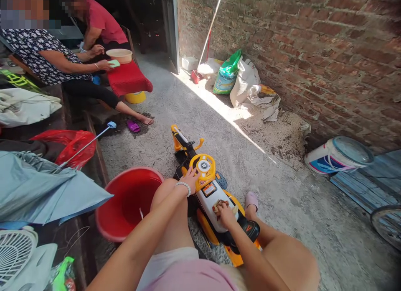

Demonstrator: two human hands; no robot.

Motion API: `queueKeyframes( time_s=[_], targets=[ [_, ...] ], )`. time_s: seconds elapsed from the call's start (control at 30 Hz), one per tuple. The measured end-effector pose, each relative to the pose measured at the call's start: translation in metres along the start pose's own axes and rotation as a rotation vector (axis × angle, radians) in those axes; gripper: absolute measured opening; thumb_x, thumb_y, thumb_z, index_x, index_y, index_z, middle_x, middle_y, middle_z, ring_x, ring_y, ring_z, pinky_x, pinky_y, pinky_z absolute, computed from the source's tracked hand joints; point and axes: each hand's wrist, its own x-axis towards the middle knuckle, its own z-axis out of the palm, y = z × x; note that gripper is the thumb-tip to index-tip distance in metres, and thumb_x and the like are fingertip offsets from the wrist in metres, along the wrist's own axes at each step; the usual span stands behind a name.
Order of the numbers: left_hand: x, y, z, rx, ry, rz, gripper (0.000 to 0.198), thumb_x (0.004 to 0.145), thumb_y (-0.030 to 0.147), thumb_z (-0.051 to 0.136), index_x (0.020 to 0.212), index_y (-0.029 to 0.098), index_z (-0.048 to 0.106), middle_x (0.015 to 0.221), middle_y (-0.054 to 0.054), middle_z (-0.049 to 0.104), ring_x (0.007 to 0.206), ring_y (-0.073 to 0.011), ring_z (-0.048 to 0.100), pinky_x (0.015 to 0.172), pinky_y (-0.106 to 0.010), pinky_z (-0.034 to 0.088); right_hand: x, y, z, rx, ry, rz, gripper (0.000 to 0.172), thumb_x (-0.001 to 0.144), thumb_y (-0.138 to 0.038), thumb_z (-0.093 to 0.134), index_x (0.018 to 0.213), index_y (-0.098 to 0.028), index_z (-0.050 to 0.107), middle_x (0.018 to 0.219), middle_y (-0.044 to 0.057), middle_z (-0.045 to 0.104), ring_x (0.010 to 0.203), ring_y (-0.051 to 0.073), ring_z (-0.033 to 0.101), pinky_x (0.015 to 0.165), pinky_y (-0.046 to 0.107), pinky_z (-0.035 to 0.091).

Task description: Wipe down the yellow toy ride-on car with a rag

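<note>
A yellow, white and black ride-on toy digger (pixel 210 195) stands between my legs. My left hand (pixel 190 180), with a beaded bracelet at the wrist, lies against the left side of its yellow steering wheel (pixel 203 166), fingers spread. On the white body behind the wheel, my right hand (pixel 226 215) is closed over a crumpled brown-and-whitish rag (pixel 221 204). Part of the rag is hidden under the fingers. The toy's digger arm (pixel 181 137) points away from me.
A red bucket (pixel 105 211) stands left of my knee, beside a folded blue umbrella (pixel 46 190). Two people sit at a red-covered stool (pixel 128 78) bearing a basin (pixel 119 55). Sacks (pixel 244 80) lean at the brick wall, with a paint bucket (pixel 338 155) farther right.
</note>
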Motion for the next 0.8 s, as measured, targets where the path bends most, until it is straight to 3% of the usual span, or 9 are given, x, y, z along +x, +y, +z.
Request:
queueKeyframes(
  time_s=[0.13,0.27,0.33,0.43,0.53,0.63,0.8],
  targets=[
    [-0.002,0.0,0.002,-0.023,0.025,0.01,0.089,0.081,0.011,0.056,0.164,0.028,0.031,0.177,-0.007,0.009,0.164,-0.0315,0.0,0.121,-0.06,0.038,0.008,0.022,-0.016,-0.064,0.025,0.177,0.06,0.097,-0.015,0.045,0.155,-0.025,0.051,0.156,0.017,0.048,0.128,0.03,0.059,0.105,0.041,0.046],
    [-0.002,-0.001,0.002,-0.057,0.036,0.019,0.087,0.081,0.012,0.056,0.164,0.027,0.033,0.177,-0.009,0.01,0.164,-0.0324,0.001,0.121,-0.061,0.037,0.005,0.009,-0.004,-0.098,0.073,0.338,0.062,0.098,-0.014,0.039,0.159,-0.012,0.043,0.152,0.029,0.048,0.13,0.036,0.059,0.1,0.049,0.049],
    [0.0,-0.001,0.002,-0.076,0.04,0.018,0.087,0.081,0.014,0.056,0.164,0.028,0.032,0.177,-0.008,0.01,0.164,-0.0327,0.0,0.121,-0.063,0.036,-0.001,-0.008,0.007,-0.109,0.097,0.317,0.061,0.096,-0.012,0.04,0.156,-0.011,0.046,0.15,0.03,0.049,0.131,0.037,0.057,0.097,0.048,0.051],
    [0.002,-0.002,0.002,-0.08,0.034,0.015,0.087,0.081,0.015,0.055,0.164,0.028,0.032,0.177,-0.008,0.011,0.163,-0.033,-0.001,0.122,-0.063,0.034,-0.017,-0.034,0.02,-0.064,0.058,0.147,0.064,0.087,-0.014,0.057,0.151,-0.012,0.052,0.145,0.027,0.053,0.13,0.037,0.056,0.097,0.046,0.051],
    [0.004,-0.004,0.003,-0.07,0.032,0.022,0.085,0.083,0.016,0.055,0.164,0.028,0.032,0.177,-0.007,0.012,0.163,-0.0329,0.0,0.124,-0.06,0.034,-0.039,-0.044,0.015,0.016,0.035,0.018,0.062,0.081,-0.017,0.066,0.143,-0.016,0.061,0.141,0.021,0.058,0.125,0.034,0.058,0.105,0.042,0.047],
    [0.004,-0.005,0.004,-0.039,0.07,0.025,0.083,0.086,0.018,0.055,0.164,0.03,0.032,0.177,-0.005,0.015,0.164,-0.0322,0.001,0.124,-0.057,0.034,-0.066,-0.028,-0.009,0.07,0.156,0.054,0.059,0.085,-0.019,0.059,0.144,-0.018,0.061,0.146,0.017,0.055,0.126,0.031,0.057,0.109,0.039,0.043],
    [0.0,0.003,0.002,0.011,0.077,0.017,0.078,0.089,0.02,0.056,0.164,0.028,0.033,0.177,-0.008,0.015,0.164,-0.0335,0.001,0.123,-0.055,0.036,-0.119,0.04,-0.045,0.149,0.45,0.189,0.06,0.09,-0.027,0.049,0.148,-0.021,0.058,0.153,0.013,0.05,0.137,0.031,0.049,0.116,0.041,0.041]
  ],
)
